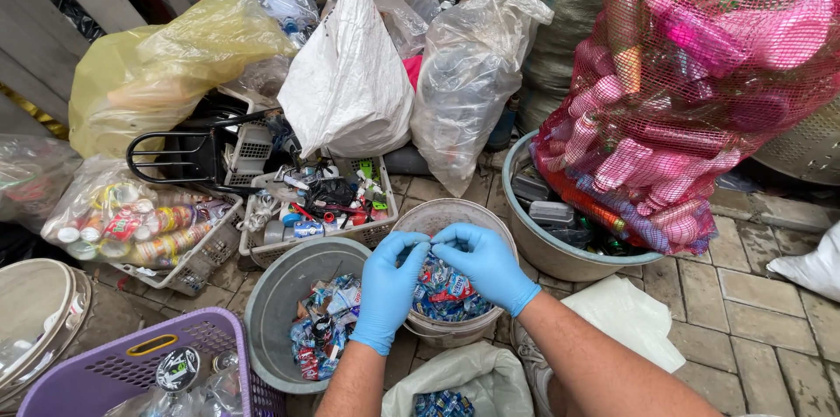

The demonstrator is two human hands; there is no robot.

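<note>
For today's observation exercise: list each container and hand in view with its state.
Left hand: gloved, pinching a small item.
Right hand: gloved, pinching the same item.
Clear bucket: open, part-filled with wrappers.
Grey basin: open, wrappers inside.
Red net sack: bulging full.
Purple basket: open, holding containers.

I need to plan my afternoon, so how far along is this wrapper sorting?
Done: the beige bucket and the grey tub each hold a layer of wrappers. In hand: the left hand and right hand, in blue gloves, pinch something small over the bucket. Left: the white bag below holds more wrappers.
</note>
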